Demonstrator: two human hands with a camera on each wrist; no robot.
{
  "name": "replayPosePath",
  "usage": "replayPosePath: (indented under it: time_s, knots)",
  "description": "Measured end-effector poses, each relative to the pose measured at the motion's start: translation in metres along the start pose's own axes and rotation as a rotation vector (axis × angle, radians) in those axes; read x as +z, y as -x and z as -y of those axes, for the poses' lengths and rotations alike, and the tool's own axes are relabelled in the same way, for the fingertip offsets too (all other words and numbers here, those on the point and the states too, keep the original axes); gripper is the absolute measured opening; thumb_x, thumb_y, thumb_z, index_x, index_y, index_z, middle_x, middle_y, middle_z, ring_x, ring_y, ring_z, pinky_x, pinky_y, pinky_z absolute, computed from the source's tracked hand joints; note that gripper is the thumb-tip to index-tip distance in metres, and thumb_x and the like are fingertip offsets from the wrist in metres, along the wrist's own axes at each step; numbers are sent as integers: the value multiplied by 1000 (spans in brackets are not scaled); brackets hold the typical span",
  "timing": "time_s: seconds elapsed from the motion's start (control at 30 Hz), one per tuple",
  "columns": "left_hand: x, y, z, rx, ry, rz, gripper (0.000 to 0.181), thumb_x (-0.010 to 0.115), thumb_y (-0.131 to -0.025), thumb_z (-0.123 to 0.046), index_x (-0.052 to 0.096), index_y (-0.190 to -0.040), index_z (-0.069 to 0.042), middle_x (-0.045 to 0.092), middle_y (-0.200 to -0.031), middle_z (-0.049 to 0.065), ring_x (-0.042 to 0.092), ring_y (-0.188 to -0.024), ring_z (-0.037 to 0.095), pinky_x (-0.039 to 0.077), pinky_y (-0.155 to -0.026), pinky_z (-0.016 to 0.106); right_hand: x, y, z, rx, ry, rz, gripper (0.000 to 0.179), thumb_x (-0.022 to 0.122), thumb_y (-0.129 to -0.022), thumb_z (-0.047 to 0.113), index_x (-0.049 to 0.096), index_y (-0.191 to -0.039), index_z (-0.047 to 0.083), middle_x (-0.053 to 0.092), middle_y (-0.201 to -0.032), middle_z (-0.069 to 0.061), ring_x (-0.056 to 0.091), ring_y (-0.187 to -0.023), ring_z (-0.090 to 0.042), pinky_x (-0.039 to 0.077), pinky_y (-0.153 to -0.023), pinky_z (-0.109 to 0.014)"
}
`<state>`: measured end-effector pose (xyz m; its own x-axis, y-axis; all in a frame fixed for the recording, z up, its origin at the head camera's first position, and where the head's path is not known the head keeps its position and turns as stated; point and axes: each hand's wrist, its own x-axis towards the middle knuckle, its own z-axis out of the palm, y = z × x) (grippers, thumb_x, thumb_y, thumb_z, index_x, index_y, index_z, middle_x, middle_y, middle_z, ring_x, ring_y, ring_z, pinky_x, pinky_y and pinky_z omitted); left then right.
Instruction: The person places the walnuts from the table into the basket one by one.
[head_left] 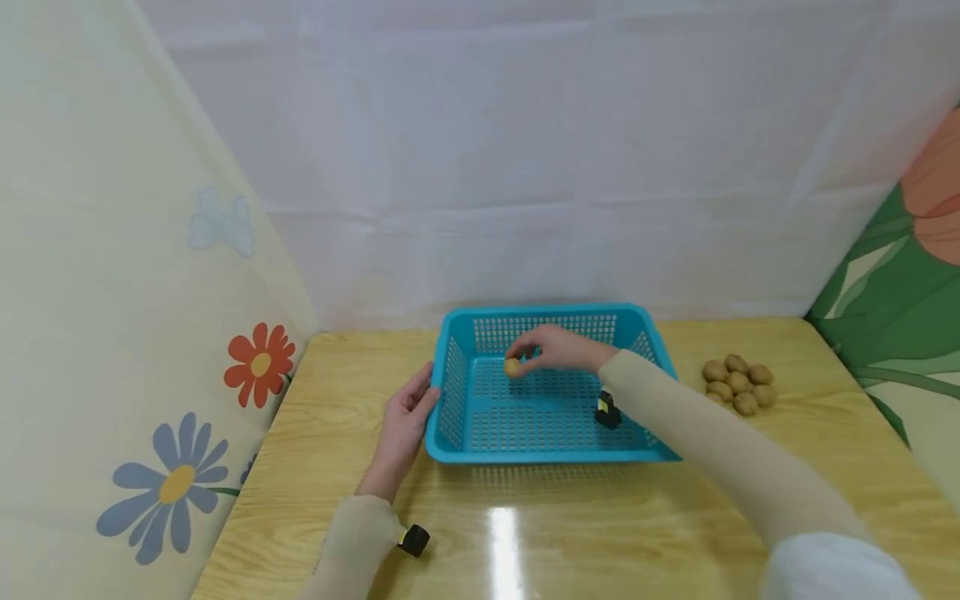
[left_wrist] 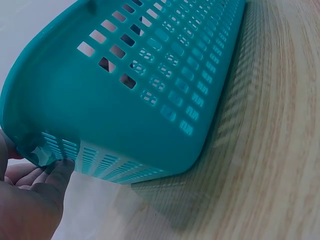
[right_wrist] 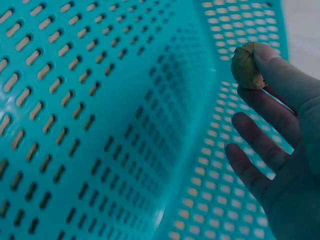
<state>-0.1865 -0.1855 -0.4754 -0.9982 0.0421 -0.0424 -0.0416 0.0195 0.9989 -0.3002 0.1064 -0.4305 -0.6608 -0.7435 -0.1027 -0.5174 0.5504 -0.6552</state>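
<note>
A blue plastic basket with slotted walls stands on the wooden table. My left hand holds its left rim, the thumb at the top edge and the fingers against the outer wall in the left wrist view. Inside the basket, over its floor, my right hand pinches a single walnut between thumb and forefinger. The other fingers of that hand spread loosely away from the nut. Only the held walnut shows within the basket; my right forearm covers its right front corner.
Several more walnuts lie in a close cluster on the table, right of the basket and beyond my right forearm. A white cloth backdrop hangs behind the table, and flower-printed cloths flank it on both sides.
</note>
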Motion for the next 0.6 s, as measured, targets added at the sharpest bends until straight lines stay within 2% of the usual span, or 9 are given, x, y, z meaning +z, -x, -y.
replayPosePath:
  time_s: [0.2, 0.3, 0.47, 0.6]
  knots:
    - [0, -1, 2, 5, 6, -4, 54, 54, -110, -15, 39, -160, -4, 45, -160, 16, 44, -147, 28, 49, -105, 20, 20, -27, 0, -9, 42, 55, 39, 76, -98, 22, 70, -132, 3, 72, -124, -6, 67, -114, -23, 56, -97, -36]
    - [0, 0, 2, 9, 7, -5, 54, 55, -110, -15, 39, -160, -4, 45, -160, 16, 44, -147, 29, 48, -106, 22, 28, -36, -1, -5, 59, 66, 37, 77, -97, 23, 71, -130, 6, 72, -118, -3, 67, -110, -20, 57, -94, -34]
    - [1, 0, 1, 7, -11, 2, 54, 54, -110, -17, 39, -160, -5, 45, -160, 16, 44, -147, 29, 47, -110, 27, 38, -44, -4, 35, 81, 82, 32, 78, -96, 25, 72, -125, 12, 72, -113, 1, 65, -105, -13, 56, -91, -31]
    - [0, 1, 0, 14, -43, 3, 54, 53, -110, -16, 37, -161, -4, 43, -162, 16, 42, -148, 30, 43, -115, 36, 42, -45, -3, 29, 79, 78, 33, 78, -96, 25, 71, -125, 10, 72, -113, 0, 66, -105, -14, 57, -92, -32]
